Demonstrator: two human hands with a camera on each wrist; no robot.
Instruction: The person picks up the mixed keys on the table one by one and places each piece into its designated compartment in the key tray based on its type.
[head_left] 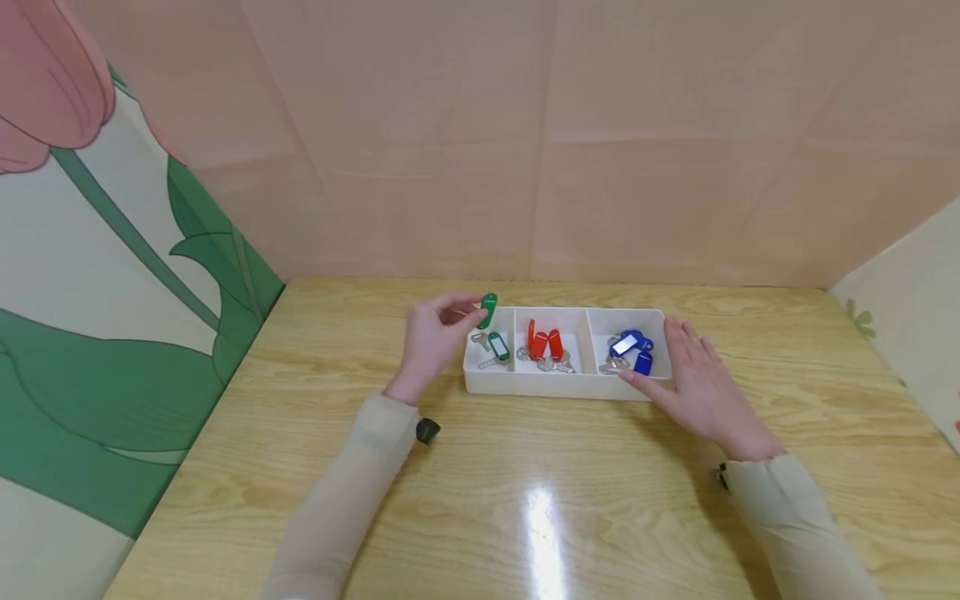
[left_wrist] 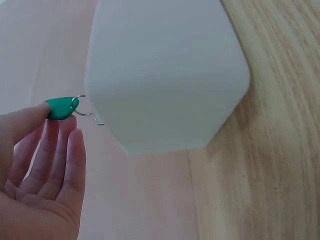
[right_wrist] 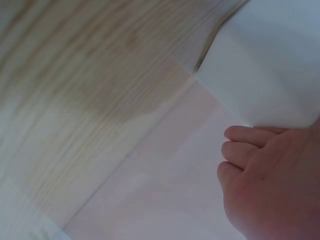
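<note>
My left hand [head_left: 435,337] pinches a green key tag [head_left: 488,310] between thumb and fingers above the left compartment of a white three-part tray [head_left: 555,385]. In the left wrist view, a metal ring hangs from this green tag [left_wrist: 61,108] beside the tray's end wall. Another green key tag [head_left: 498,346] lies with a key in that compartment. Red key tags [head_left: 555,343] with keys fill the middle one, blue key tags [head_left: 642,362] with keys the right one. My right hand [head_left: 701,387] rests against the tray's right end, fingers extended, thumb at the front rim.
The tray stands on a wood-grain table [head_left: 465,508] near its back edge. Behind it rises a pinkish wall covering [head_left: 540,167]. A panel with painted flowers and leaves [head_left: 127,400] borders the left side, and a pale wall [head_left: 922,308] the right.
</note>
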